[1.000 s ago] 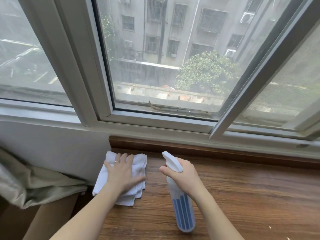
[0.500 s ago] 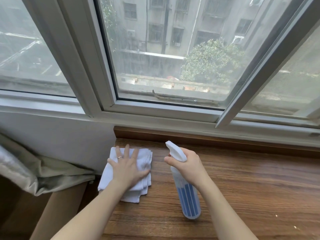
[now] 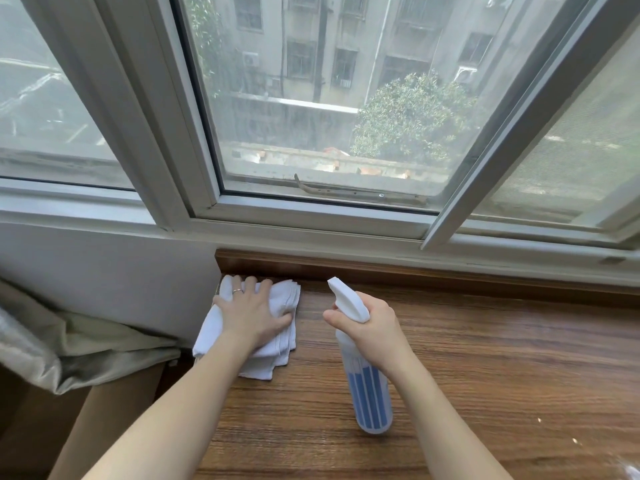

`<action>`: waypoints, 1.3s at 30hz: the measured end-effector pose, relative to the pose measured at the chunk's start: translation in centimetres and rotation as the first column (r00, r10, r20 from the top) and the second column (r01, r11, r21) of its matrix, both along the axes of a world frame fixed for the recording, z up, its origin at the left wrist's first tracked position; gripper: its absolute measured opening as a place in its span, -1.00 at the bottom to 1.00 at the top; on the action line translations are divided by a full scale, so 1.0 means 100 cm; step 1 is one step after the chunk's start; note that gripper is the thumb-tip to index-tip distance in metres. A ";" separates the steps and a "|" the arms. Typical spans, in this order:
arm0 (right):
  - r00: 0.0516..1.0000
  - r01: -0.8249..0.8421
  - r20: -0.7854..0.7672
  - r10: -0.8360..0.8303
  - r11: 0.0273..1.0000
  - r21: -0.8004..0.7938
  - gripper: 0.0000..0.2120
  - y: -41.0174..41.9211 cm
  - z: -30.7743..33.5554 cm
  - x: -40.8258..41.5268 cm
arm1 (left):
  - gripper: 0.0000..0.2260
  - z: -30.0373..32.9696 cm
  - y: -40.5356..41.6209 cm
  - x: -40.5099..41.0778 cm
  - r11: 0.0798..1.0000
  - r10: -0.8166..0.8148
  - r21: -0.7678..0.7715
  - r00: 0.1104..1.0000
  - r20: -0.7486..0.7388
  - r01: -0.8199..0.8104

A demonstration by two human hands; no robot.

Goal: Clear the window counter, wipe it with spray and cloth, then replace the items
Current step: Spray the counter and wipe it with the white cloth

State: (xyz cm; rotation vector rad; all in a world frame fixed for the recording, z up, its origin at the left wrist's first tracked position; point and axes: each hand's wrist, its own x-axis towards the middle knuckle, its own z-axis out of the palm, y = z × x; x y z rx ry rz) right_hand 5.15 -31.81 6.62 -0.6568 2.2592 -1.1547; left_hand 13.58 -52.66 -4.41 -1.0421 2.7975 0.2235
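Cloth (image 3: 277, 327) now sits pushed up against the back edge at the counter's (image 3: 485, 368) left end, further back than a second ago. Left hand (image 3: 251, 315) presses it flat, fingers starting to bunch the far folds. Right hand (image 3: 372, 329) grips the spray bottle (image 3: 369, 396) by its neck, nozzle aimed at the window. Wiping looks underway, with no items on the visible counter.

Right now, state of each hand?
Left hand: open, flat on the white cloth.
Right hand: closed around the spray bottle.
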 end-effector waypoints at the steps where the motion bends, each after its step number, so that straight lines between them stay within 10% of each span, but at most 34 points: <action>1: 1.000 0.003 -0.003 -0.003 1.000 -0.001 -0.68 0.000 0.000 0.000 | -0.36 0.000 0.004 0.006 1.000 0.001 0.008 1.000 -0.008 -0.001; 9: 1.000 -0.011 0.011 0.011 1.000 -0.001 -0.57 -0.006 -0.002 0.001 | -0.41 -0.018 0.027 0.045 0.971 -0.157 -0.206 0.975 -0.156 0.123; 25: 1.000 0.007 -0.009 -0.007 1.000 -0.024 -0.57 -0.002 -0.005 -0.004 | -0.35 -0.011 -0.022 -0.013 0.989 -0.070 -0.127 0.997 0.015 0.072; 39: 1.000 -0.021 -0.019 0.021 1.000 -0.009 -0.57 -0.003 -0.002 0.005 | -0.45 -0.030 0.025 0.062 0.974 -0.147 -0.199 0.967 -0.210 0.105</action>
